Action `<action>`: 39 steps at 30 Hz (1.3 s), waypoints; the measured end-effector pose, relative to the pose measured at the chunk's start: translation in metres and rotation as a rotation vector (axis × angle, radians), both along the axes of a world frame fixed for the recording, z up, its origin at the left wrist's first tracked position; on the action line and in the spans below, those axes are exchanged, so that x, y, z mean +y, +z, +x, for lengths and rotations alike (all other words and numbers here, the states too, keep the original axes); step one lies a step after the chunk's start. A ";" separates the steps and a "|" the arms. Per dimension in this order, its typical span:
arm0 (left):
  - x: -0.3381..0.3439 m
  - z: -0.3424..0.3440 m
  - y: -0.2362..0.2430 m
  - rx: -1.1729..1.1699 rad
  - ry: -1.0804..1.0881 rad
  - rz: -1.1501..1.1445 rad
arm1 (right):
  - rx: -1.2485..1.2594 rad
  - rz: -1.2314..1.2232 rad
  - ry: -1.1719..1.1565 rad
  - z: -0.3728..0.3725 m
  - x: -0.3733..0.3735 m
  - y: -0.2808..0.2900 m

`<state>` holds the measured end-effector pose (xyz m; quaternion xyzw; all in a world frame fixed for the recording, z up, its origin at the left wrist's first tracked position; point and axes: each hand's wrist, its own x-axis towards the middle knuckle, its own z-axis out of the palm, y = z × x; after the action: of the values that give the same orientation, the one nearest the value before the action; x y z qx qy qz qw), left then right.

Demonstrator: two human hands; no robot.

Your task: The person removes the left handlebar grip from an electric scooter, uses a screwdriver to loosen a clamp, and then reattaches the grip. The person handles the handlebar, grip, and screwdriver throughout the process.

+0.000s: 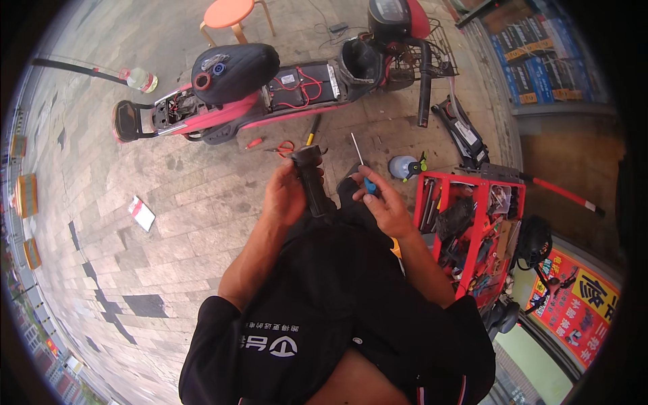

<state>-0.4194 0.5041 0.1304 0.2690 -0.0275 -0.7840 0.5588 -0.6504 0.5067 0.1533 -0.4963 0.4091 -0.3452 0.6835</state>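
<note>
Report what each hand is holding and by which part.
The left hand holds a black grip-like part near its wider end; the right hand holds a screwdriver by its blue handle.

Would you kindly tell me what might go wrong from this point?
The screwdriver in the right hand could slip and jab the left hand, which holds the black grip. The scooter's exposed red wires might get snagged. Someone could step on the red-handled tool lying on the paving.

Black short-sleeved shirt (398,310); white chest print (283,346); thin red-white trim (463,389).
</note>
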 end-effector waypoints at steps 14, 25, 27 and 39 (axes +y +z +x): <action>-0.009 0.008 -0.029 -0.113 -0.100 0.036 | 0.417 0.001 -0.387 -0.083 0.022 -0.052; -0.062 -0.083 -0.026 -0.088 -0.446 0.055 | 1.137 0.111 -1.041 -0.297 0.080 -0.089; -0.072 -0.107 -0.029 -0.018 -0.513 0.010 | 1.195 0.178 -1.081 -0.334 0.085 -0.099; -0.093 -0.211 -0.015 -0.039 -0.492 0.144 | 1.298 0.322 -0.982 -0.504 0.016 -0.165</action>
<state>-0.6300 0.4112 0.1154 0.3085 -0.0469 -0.8910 0.3298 -1.1549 0.5224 -0.0121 -0.2577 0.9368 -0.1864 0.1457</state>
